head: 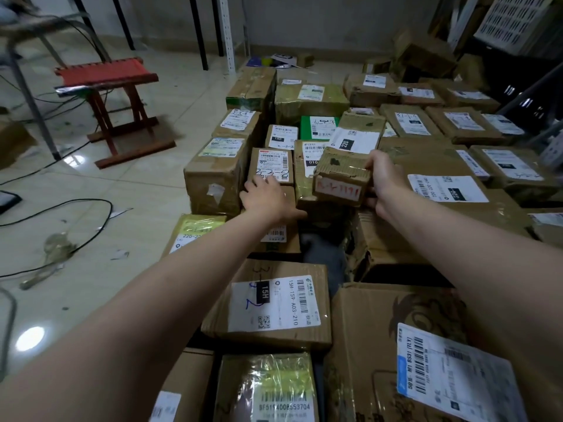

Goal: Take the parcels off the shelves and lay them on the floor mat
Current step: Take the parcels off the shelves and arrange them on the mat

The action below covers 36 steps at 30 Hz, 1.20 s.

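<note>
Several cardboard parcels with white labels lie packed together on the floor ahead. My right hand [386, 184] grips a small brown parcel [341, 175] with red writing on its near side, held just above the other boxes. My left hand [265, 196] reaches forward with fingers spread and rests on a small labelled parcel [271, 164] to the left of it. A dark gap [323, 251] opens between the boxes just below the held parcel. Closer to me lies a parcel marked 15H [274, 306].
A red folding stool [112, 99] stands on the tiled floor at the left. Black cables [61, 208] and scraps lie on the tiles. Shelf posts [227, 35] rise at the back, and dark shelving [518, 56] with more boxes stands at the right.
</note>
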Each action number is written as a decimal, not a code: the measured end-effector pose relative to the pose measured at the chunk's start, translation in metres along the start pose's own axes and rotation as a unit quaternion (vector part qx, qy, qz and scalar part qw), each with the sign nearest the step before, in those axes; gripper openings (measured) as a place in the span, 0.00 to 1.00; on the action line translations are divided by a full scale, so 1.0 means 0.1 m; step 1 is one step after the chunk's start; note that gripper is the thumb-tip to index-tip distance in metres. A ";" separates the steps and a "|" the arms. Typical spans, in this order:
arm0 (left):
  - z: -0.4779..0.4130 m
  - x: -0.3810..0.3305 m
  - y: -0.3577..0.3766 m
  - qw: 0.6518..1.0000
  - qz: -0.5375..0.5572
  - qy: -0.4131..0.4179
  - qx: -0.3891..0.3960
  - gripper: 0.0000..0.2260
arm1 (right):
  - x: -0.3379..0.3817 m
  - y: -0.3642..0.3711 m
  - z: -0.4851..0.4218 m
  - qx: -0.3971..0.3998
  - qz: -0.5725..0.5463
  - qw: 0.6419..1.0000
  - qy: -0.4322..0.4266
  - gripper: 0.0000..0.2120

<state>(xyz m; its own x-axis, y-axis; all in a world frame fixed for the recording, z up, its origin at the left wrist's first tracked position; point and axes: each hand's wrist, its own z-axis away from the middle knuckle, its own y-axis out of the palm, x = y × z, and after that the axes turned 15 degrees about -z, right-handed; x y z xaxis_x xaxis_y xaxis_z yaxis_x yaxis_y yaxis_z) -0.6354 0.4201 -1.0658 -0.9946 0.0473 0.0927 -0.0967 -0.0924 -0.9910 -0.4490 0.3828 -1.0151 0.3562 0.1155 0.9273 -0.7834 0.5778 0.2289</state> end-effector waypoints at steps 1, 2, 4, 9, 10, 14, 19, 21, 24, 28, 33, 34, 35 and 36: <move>0.04 0.02 0.02 1.000 -0.020 -0.011 0.014 0.53 | 0.00 0.00 0.00 -0.003 -0.001 1.000 0.001 0.08; 0.07 0.02 0.04 0.999 -0.025 -0.013 0.021 0.54 | 0.00 0.00 0.00 -0.007 0.000 1.000 0.002 0.10; 0.14 -0.02 0.08 0.999 -0.018 -0.013 0.032 0.54 | 0.00 0.02 0.01 -0.013 0.000 1.000 0.002 0.11; 0.21 -0.08 0.03 0.997 0.027 -0.051 0.052 0.54 | 0.01 0.09 0.07 -0.013 -0.016 1.000 -0.001 0.05; 0.21 -0.06 0.02 0.996 0.039 -0.058 0.052 0.55 | 0.01 0.10 0.07 -0.011 -0.016 1.000 0.000 0.05; 0.20 0.00 -0.11 0.997 0.043 -0.054 0.017 0.55 | 0.00 0.17 0.11 -0.002 -0.017 1.000 0.004 0.06; 0.19 0.10 -0.42 0.997 0.060 -0.056 0.013 0.58 | 0.02 0.20 0.10 0.006 -0.031 0.999 0.008 0.12; 0.18 0.15 -0.61 0.996 0.065 -0.067 0.016 0.55 | 0.04 0.20 0.09 0.013 -0.043 0.999 0.017 0.14; 0.20 0.23 -0.92 0.996 0.076 -0.035 0.010 0.45 | 0.11 0.20 0.08 0.021 -0.066 0.997 0.020 0.15; 0.39 0.44 -1.20 0.989 0.117 0.086 0.004 0.32 | 0.21 0.17 0.05 -0.003 -0.123 0.992 0.008 0.10; 0.72 0.60 -1.18 0.961 0.101 0.257 0.001 0.31 | 0.31 0.10 0.03 -0.033 -0.149 0.988 -0.008 0.11; 0.74 0.60 -1.16 0.953 0.089 0.291 0.010 0.32 | 0.33 0.10 0.03 -0.035 -0.147 0.989 -0.009 0.12; 0.75 0.59 -1.12 0.945 0.065 0.320 0.011 0.33 | 0.34 0.09 0.04 -0.036 -0.144 0.989 -0.011 0.11; 0.73 0.56 -1.07 0.939 0.032 0.343 0.001 0.35 | 0.35 0.09 0.05 -0.037 -0.144 0.989 -0.011 0.10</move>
<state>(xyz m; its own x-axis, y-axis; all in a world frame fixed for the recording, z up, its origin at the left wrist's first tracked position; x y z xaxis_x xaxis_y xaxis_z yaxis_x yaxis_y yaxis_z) -0.6834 0.3595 -0.9473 -0.7393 0.6714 -0.0520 -0.0388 -0.1196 -0.9921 -0.4464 0.3882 -0.9794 0.5465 -0.0796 0.8337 -0.6122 0.6413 0.4626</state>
